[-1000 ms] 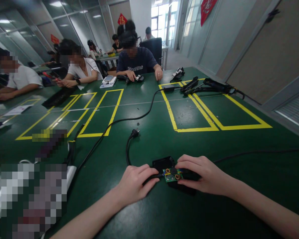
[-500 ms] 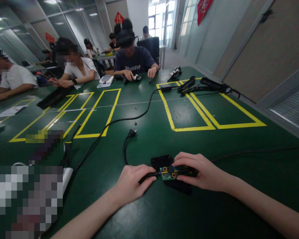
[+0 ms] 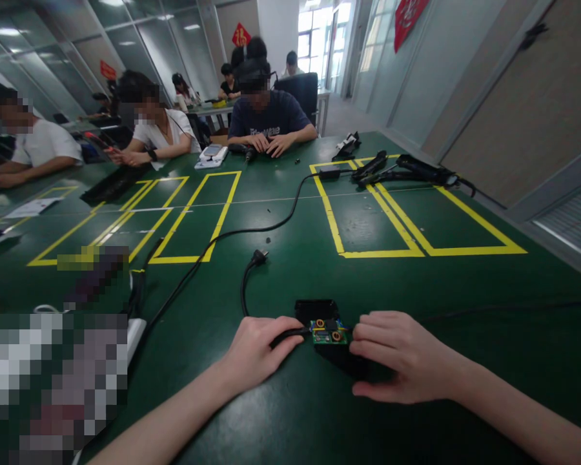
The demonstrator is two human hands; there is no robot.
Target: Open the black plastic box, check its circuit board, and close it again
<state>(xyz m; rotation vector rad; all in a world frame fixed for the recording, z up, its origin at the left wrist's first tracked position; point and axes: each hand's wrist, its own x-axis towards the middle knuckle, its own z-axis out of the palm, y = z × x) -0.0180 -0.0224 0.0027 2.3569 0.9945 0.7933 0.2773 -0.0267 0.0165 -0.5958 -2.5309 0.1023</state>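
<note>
A small green circuit board (image 3: 328, 331) with copper coils sits in a black casing half (image 3: 343, 361) on the green table (image 3: 290, 413). My left hand (image 3: 257, 351) is closed on the black cable (image 3: 286, 334) where it enters the board. My right hand (image 3: 403, 355) lies curled over the right part of the black casing, fingers pressed on it. Another black casing half (image 3: 316, 309) lies just behind the board. The cable loops back to a plug (image 3: 258, 257).
Yellow tape rectangles (image 3: 368, 213) mark the table. Black adapters and cables (image 3: 407, 169) lie at the far right. A white power strip (image 3: 130, 332) sits at the left. Several people sit along the far and left edges; one person's hands (image 3: 267, 143) work on a small black part.
My right hand slid rightward and lower off the board, uncovering more of it. My left hand keeps its hold on the cable. The camera shifted slightly.
</note>
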